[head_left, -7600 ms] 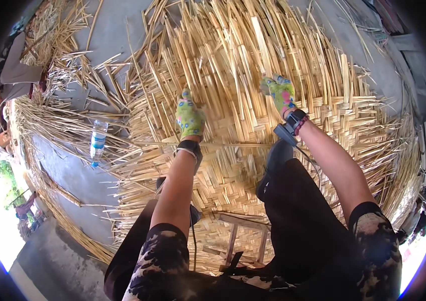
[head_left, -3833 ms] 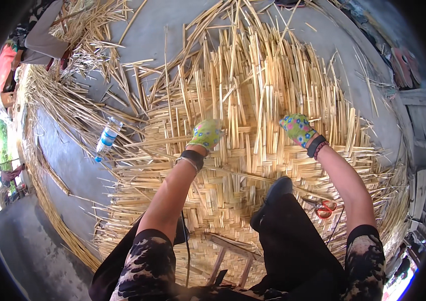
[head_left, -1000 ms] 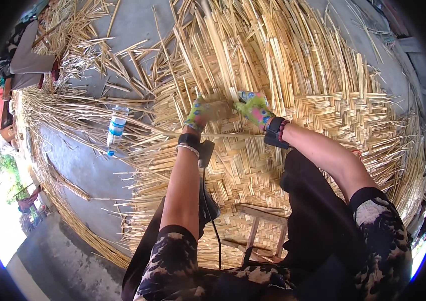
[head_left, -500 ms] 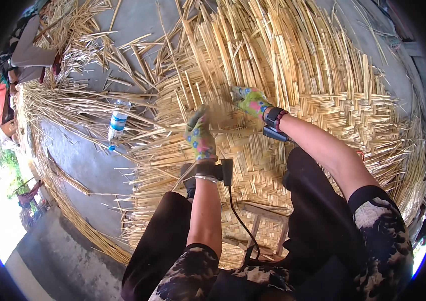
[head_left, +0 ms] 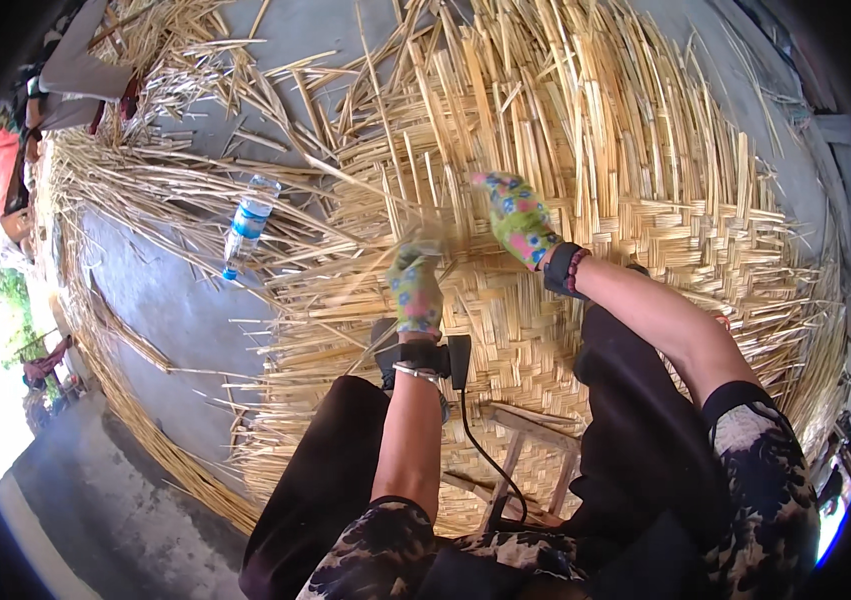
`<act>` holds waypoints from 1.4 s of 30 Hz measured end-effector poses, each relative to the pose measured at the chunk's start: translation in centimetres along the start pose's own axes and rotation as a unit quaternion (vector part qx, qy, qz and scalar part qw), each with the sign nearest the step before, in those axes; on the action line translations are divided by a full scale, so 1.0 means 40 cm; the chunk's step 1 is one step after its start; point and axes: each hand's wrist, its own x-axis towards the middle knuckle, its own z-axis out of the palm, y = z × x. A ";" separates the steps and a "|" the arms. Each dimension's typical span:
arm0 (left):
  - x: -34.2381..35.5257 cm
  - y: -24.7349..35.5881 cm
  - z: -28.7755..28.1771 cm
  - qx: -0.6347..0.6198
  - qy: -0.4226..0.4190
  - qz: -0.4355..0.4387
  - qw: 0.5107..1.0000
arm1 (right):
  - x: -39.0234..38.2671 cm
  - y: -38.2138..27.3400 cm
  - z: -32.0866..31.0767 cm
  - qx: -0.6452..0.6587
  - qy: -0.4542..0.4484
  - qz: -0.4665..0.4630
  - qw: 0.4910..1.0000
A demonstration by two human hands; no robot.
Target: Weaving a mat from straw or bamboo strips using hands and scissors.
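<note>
A large mat of split reed [head_left: 505, 330] lies half woven on the floor, with a tight zigzag weave near me and long loose strips running away at the far side. My left hand [head_left: 415, 290], in a flowered green glove, is closed at the weaving edge on a reed strip, its fingertips smeared by motion. Farther right and a little higher, my right hand [head_left: 520, 220] in a matching glove bends over the upright strips with its fingers together. What lies under those fingers is hidden.
A water bottle with a blue label [head_left: 250, 228] lies on loose reeds at the left. A low wooden stool [head_left: 510, 465] stands between my legs. Another person's grey-clad leg [head_left: 85, 65] shows at the upper left. Reed bundles [head_left: 135, 180] spread across the grey floor [head_left: 155, 290].
My left hand has moved slightly down and right. My right hand has shifted a little right and turned, with its fingers pointing farther up. The whole view has shifted slightly.
</note>
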 end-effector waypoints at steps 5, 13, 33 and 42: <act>-0.046 0.003 0.018 0.355 -0.177 -0.003 0.918 | 0.095 -0.048 0.035 0.156 -0.136 0.021 0.978; 0.036 0.061 -0.026 -0.016 0.124 -0.072 0.990 | 0.138 -0.022 0.014 0.127 -0.105 0.066 0.984; 0.247 0.077 -0.075 0.278 -0.131 0.009 0.952 | 0.108 -0.130 0.089 0.039 -0.188 0.285 0.939; 0.158 0.058 0.021 0.299 -0.106 0.148 0.937 | 0.125 -0.017 0.147 -0.148 -0.321 0.143 0.925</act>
